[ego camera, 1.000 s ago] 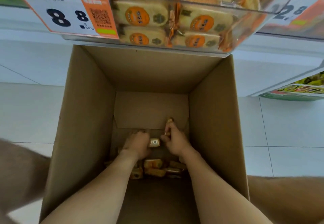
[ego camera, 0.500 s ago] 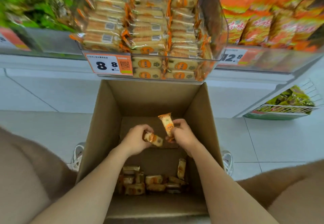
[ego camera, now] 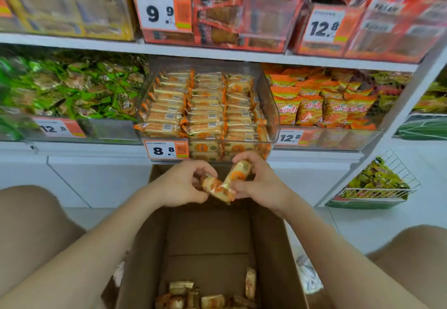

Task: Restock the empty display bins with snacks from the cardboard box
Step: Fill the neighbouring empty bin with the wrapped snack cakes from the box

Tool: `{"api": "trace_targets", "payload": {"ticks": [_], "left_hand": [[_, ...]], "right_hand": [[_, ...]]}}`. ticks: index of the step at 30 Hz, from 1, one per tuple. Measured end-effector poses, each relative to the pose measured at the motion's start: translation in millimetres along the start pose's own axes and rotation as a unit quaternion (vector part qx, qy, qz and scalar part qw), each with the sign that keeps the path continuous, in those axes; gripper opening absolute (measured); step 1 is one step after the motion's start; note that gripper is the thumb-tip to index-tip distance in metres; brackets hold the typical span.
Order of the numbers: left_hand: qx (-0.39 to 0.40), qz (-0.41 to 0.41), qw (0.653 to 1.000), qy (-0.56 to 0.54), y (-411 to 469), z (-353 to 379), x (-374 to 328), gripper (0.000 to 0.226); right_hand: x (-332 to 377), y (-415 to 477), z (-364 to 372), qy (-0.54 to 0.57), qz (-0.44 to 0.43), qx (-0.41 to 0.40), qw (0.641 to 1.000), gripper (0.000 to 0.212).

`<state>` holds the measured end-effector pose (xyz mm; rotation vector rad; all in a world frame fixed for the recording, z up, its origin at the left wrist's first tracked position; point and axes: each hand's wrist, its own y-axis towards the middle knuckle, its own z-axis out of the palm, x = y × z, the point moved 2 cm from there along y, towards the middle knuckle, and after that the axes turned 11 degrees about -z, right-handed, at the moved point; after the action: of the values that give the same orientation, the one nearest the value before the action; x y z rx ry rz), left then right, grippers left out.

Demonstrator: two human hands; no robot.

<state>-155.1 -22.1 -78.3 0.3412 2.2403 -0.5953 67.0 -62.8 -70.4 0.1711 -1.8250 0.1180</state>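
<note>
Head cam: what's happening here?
A person is restocking. The left hand grips one wrapped snack, the right hand a second snack, both held above the cardboard box, just below the clear bin tagged 8.8, which looks nearly full of similar packs. A few loose packs lie on the box floor.

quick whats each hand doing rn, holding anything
Left hand: closed, fingers curled round a wrapped snack cake.
Right hand: closed, gripping a second snack cake, its top end tilted up.
</note>
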Motion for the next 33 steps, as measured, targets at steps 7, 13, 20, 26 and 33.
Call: {"api": "trace_targets", "payload": {"ticks": [7, 13, 20, 26, 33], "left_hand": [[-0.073, 0.038, 0.987, -0.138, -31.2, -34.4, -59.8, 0.057], [-0.113, 0.086, 0.974, -0.175, -36.3, -48.5, -89.3, 0.052], [-0.078, 0.114, 0.975, -0.174, -12.4, -68.7, -106.3, 0.037], [-0.100, 0.133, 0.975, -0.149, 23.9, -85.1, -124.9, 0.027], [-0.240, 0.083, 0.959, 0.124, 82.9, -92.3, -119.3, 0.063]], "right_hand": [[47.4, -2.8, -10.5, 0.046, -0.117, -0.175, 0.976, 0.045], [71.2, -1.3, -16.6, 0.031, -0.150, -0.165, 0.974, 0.044], [97.2, 15.3, -54.5, 0.000, -0.157, 0.017, 0.987, 0.033], [108.9, 51.3, -88.0, -0.082, -0.167, 0.091, 0.978, 0.046], [92.4, 134.8, -99.2, -0.425, -0.180, -0.011, 0.887, 0.059]]}}
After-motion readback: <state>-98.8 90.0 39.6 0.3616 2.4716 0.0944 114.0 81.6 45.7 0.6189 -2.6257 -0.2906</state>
